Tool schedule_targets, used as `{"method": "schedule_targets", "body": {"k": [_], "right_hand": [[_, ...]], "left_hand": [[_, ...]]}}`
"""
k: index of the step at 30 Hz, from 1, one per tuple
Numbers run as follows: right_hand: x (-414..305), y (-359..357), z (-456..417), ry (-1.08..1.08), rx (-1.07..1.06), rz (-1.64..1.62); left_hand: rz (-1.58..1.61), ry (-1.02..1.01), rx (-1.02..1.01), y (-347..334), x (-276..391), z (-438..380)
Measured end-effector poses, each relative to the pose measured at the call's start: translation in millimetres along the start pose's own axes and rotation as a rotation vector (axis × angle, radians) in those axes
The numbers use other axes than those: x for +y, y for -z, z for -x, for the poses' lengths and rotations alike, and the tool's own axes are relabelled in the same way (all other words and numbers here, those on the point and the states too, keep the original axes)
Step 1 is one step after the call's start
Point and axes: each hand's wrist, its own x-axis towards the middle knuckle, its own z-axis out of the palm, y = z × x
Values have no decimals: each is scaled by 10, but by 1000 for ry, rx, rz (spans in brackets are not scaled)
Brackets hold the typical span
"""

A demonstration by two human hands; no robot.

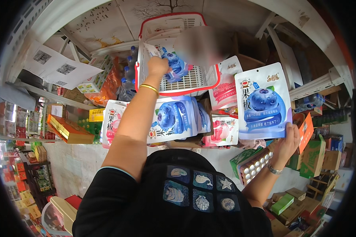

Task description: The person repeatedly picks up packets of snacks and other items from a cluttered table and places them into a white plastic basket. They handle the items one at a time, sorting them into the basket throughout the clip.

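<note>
My left hand [158, 67], with a gold bangle at the wrist, reaches into a white plastic shopping basket [206, 83] with a red rim. Its fingers are closed on a blueberry snack pouch [178, 71], tilted over the slotted basket floor. My right hand [290, 137] holds a larger-looking white and blue blueberry pouch [262, 103] upright by its lower right corner. Below the basket lies a row of blueberry pouches [175, 118], with pink pouches [224, 131] to its right and a pink pouch [111, 118] to its left. Further pouches [166, 32] stand at the basket's far end.
A blurred patch hides part of the basket's right side. Blue-capped bottles [129, 75] and a printed sheet [60, 66] are at the left. An open cardboard box [250, 49] stands behind at the right. Near my right forearm is a pack of cans [256, 167]. Cartons [293, 207] sit lower right.
</note>
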Motion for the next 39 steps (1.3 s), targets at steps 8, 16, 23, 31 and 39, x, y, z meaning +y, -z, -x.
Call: {"method": "schedule_targets", "body": {"k": [8,16,23,31,39], "right_hand": [[-158,-97,134,4,-46,-2],[-109,-429,141,41,-137,-93],[-49,-1393,-43,107,-347,-104],[194,-2610,-403,-52,-755,-124],[1187,-3237,-627,-195,-927,180]], "left_hand": [[-1063,-556,-213,-694,-89,-335],[101,-89,-368,-342,50,31],[894,-278,-911,456,541,726],[774,-423,-398,938,431,409],[289,-246,-238,746,-312,80]]}}
